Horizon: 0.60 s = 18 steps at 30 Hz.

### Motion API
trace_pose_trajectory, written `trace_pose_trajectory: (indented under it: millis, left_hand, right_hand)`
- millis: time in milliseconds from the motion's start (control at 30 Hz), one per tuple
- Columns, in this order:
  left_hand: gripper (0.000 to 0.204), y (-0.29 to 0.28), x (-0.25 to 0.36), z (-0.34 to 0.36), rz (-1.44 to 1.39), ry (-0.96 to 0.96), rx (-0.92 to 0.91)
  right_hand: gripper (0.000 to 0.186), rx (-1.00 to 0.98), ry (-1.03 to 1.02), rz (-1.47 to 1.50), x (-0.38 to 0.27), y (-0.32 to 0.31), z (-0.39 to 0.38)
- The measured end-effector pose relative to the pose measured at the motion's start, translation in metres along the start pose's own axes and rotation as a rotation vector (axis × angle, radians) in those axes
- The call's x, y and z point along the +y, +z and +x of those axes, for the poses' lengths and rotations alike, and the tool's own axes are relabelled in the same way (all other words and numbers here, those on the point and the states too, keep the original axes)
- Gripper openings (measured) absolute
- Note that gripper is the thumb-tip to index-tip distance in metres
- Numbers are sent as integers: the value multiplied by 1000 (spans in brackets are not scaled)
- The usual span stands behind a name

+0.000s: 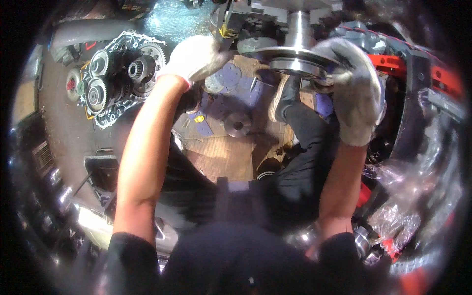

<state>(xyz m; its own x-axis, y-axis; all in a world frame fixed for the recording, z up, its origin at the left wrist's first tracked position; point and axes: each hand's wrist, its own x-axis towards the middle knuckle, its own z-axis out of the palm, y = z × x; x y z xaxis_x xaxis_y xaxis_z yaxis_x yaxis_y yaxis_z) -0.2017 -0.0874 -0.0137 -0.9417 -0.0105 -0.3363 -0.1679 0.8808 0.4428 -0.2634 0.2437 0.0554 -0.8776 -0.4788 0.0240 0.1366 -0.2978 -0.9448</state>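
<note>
A shiny metal ram (299, 29) comes down from above onto a wide, disc-shaped metal part (295, 65) with a polished ring on its underside. My right hand (355, 91), in a whitish work glove smeared by motion, curves around the right edge of this part. My left hand (196, 58), gloved too, is raised at the left with its fingers curled. Just beyond those fingers is a dark upright bar (224, 27). What the left fingers hold is hidden.
At the left sits an open gearbox housing (118, 76) with several gears. Cardboard (221, 157) lies on the floor between my legs, with a round metal disc (237, 124) on it. A red and dark frame (418, 73) stands at the right, near clear plastic wrap (393, 211).
</note>
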Motion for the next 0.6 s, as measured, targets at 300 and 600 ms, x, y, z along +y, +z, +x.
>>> trace_pose_trajectory:
  millis: [300,600]
  left_hand:
    - [22,305,-73,-32,267,215,-221]
    - [30,399,-70,-42,341,255,-234]
  right_hand:
    - [33,-135,-87,-109,-13,33,25]
    - [50,-199,-67,-277,-20,23,29]
